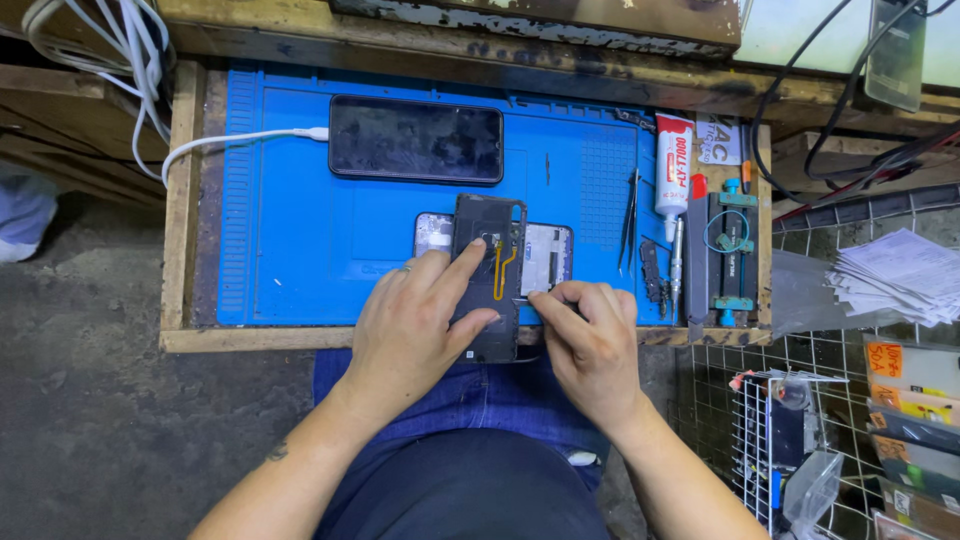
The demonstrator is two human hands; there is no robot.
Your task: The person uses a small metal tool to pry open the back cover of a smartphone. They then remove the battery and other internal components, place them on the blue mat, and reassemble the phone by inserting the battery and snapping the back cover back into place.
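A black opened phone body [490,240] with an orange flex cable lies upright on a blue work mat [300,230]. My left hand [415,320] holds it, thumb on its lower part and forefinger on its middle. My right hand [590,340] pinches something thin at the phone's right edge; what it grips is too small to tell. Under the phone body lies another opened phone part [548,255] laid sideways.
A dark phone [416,140] plugged into a white cable [230,142] lies at the mat's back. Tweezers [630,215], a white glue tube [673,160] and a clamp jig [732,250] sit at the right. A wire rack [800,440] with papers [900,275] stands further right.
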